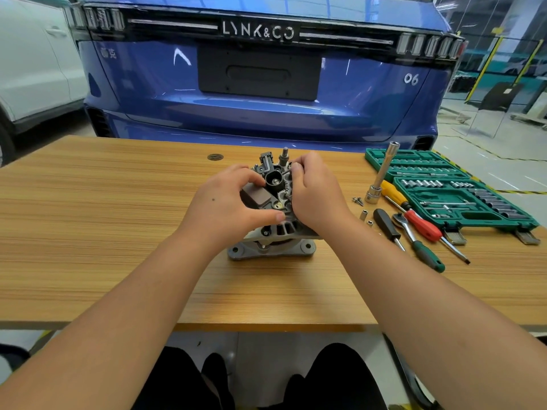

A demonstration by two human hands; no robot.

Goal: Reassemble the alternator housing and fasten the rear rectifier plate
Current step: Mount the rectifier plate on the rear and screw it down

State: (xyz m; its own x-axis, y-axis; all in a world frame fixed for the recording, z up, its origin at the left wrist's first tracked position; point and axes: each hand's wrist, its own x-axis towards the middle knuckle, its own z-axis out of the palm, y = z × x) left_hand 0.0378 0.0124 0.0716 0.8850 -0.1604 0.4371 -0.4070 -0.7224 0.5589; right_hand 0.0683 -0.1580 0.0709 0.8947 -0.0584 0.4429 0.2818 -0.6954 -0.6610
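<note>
Alternator (270,232) stands rear end up near the middle of the wooden counter (118,202), mounting ears down toward the person. The rectifier plate (276,184), with its dark central cup and brown regulator block, sits on top of the housing.

Left hand (228,202): fingers curled over the left side of the plate, thumb pressed along the housing's upper edge; it grips the assembly. Right hand (313,190): fingers bunched at the plate's far right edge, pinching there. Whether they hold a screw or only the plate's rim, cannot tell.

Step in hand, as judged: seating or aligning the plate on the housing, or starting a fastener by finger. Fastening looks unfinished, since loose screws (358,200) and small sleeves (363,215) lie on the counter just right of the unit.

Next move likely calls for the plate's holes lined over the housing threads, fasteners started by hand, then a driver. Within reach at right: a long socket extension (381,173), a ratchet (413,236) with a green grip, a black-handled screwdriver (386,224), a red-handled one (423,224) and a yellow-handled one (393,192), beside the open green socket case (461,196).

Hidden: the right half of the plate and the right fingertips' contact point. Screw holes and terminal detail too small to read. Right forearm covers the housing's right flank.
</note>
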